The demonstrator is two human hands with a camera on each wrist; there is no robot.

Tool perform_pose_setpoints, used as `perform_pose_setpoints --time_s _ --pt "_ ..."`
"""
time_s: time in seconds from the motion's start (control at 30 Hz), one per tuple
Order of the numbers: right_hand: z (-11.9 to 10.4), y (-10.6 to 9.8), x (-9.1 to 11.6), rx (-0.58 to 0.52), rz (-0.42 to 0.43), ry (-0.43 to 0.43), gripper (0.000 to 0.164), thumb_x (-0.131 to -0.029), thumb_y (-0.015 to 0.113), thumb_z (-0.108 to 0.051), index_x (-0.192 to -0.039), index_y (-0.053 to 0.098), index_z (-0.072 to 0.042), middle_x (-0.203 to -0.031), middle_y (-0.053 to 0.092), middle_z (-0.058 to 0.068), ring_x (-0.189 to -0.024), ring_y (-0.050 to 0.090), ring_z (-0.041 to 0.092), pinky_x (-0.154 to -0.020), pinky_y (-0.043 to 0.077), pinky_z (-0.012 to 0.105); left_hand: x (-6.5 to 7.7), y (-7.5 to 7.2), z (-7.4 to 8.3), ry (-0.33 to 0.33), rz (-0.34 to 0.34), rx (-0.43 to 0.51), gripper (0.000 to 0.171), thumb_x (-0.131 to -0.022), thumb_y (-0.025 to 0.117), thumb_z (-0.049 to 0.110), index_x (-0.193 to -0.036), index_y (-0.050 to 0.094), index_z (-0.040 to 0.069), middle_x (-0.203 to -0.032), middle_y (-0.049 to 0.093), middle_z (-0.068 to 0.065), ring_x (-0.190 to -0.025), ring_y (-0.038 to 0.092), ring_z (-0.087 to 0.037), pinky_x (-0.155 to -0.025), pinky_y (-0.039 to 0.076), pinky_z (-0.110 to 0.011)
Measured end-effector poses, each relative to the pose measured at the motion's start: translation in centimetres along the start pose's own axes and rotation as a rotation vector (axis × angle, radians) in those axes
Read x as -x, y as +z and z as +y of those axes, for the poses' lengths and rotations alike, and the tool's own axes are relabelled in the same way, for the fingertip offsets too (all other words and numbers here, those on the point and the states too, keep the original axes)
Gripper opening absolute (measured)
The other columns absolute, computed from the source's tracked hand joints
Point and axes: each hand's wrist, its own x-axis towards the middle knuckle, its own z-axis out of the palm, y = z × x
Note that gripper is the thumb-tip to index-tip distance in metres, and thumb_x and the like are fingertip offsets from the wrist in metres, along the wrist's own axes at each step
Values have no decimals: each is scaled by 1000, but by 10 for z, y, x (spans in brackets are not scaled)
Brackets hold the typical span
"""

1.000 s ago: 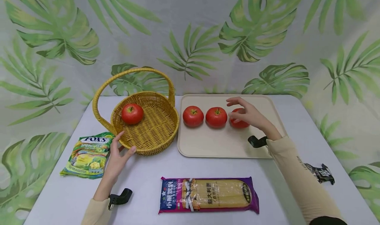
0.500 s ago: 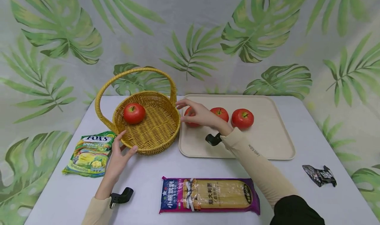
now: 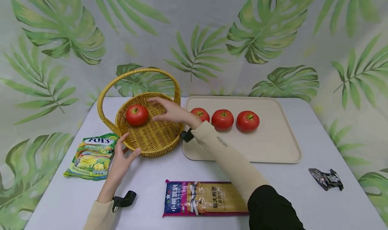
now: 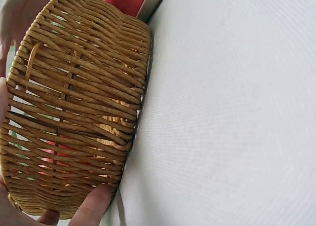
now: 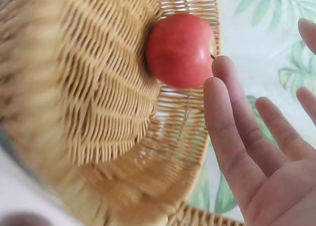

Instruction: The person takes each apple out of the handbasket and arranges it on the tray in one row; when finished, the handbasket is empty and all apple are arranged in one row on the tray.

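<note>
The right hand (image 3: 169, 112) hangs over the yellow wicker basket (image 3: 157, 151), fingers apart and holding nothing. Left of its fingertips, a red apple (image 3: 137, 115) lies inside the basket. In the right wrist view, the fingertips of the right hand (image 5: 276, 167) appear close to that apple (image 5: 180, 51); contact cannot be told. The left hand (image 3: 121, 161) is spread against the basket's near left side. Its fingers touch the woven outer wall (image 4: 74, 97) in the left wrist view. On the beige tray (image 3: 266, 149), three red apples (image 3: 222, 119) sit in a row, the leftmost partly behind the right wrist.
A green FOX'S candy bag (image 3: 92, 157) lies left of the left hand. Near the front is a pasta pack (image 3: 206, 199), its right end covered by the right arm. A small black wrapper (image 3: 326, 179) lies at the right. The basket's tall handle (image 3: 136, 71) arches above it.
From over the rightmost apple on the tray, the right hand has swept left across the tray to above the basket. The left hand stays at the basket; the apples have kept their places.
</note>
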Motion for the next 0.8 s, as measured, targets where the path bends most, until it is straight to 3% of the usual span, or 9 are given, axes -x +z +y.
perform_pose_setpoints --time_s 0.2,0.43,0.63,0.8 --pt "-1 10 -25 -132 -23 62 70 -91 66 -17 -149 29 -13 -148 33 16 -83 64 27 -68 53 31 0 -1 0 -7 5 -2 77 -96 60 21 -153 9 20 -155 -5 -14 -135 15 -50 -101 29 -63" --pt "9 30 -47 -306 14 173 75 -92 65 -14 -152 22 -17 -154 21 15 -94 62 45 -81 50 53 -2 -2 -3 -6 0 6 76 -96 59 20 -153 9 20 -156 -5 -14 -136 15 -50 -101 29 -63" --pt "12 49 -57 -364 53 243 80 -90 66 -14 -154 18 -21 -156 15 14 -94 61 48 -82 50 54 -2 -1 -3 -10 8 -9 77 -96 60 22 -153 9 20 -156 -5 -14 -135 16 -50 -101 29 -63" --pt "9 59 -60 -320 67 265 82 -90 67 -14 -154 17 -20 -156 14 12 -95 61 46 -82 51 51 -1 0 -2 -3 1 5 77 -96 60 21 -153 9 20 -155 -4 -14 -136 16 -49 -101 30 -63"
